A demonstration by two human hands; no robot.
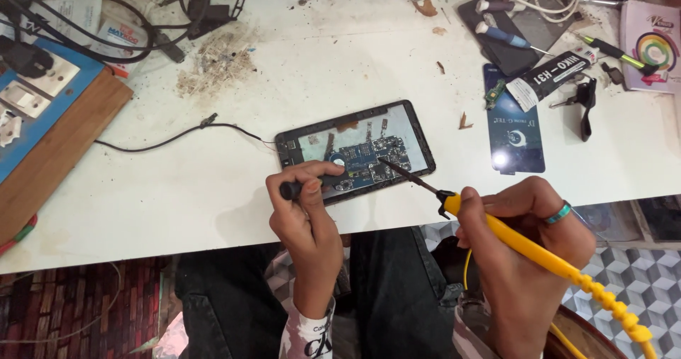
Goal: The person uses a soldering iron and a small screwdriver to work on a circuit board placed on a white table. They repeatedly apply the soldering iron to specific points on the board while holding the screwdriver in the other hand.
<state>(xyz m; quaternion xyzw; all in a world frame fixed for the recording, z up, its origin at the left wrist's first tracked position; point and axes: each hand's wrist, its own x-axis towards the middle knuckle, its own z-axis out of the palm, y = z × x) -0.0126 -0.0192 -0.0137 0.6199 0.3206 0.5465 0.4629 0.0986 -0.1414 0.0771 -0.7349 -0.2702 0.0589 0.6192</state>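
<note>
Phone: an opened phone with its back off lies flat on the white table, close to the near edge, long side slanting up to the right; a blue circuit board shows inside the dark frame.
Iron: a yellow-handled soldering iron slants from lower right up to the left, its dark tip on the board near the phone's middle; its ribbed yellow cord sleeve runs off toward the lower right corner.
Right hand: the right hand is wrapped around the iron's handle, fingers closed on it, a teal ring on one finger; it hangs off the table's near edge.
Tool: a thin black tool lies across the phone's near left corner, its rounded end sticking out to the left.
Left hand: the left hand pinches the tool between thumb and fingers, its fingertips resting on the phone's lower left part.
Wire: a thin black wire runs over the table from the left to the phone's left end.
Left of the table: a blue switch board on a wooden panel, with dark cables above it.
Right of the table: a second phone face down, a blue-handled screwdriver and a green-and-black one, well apart from the hands.
Below: dark trousers and patterned floor tiles under the table edge.
</note>
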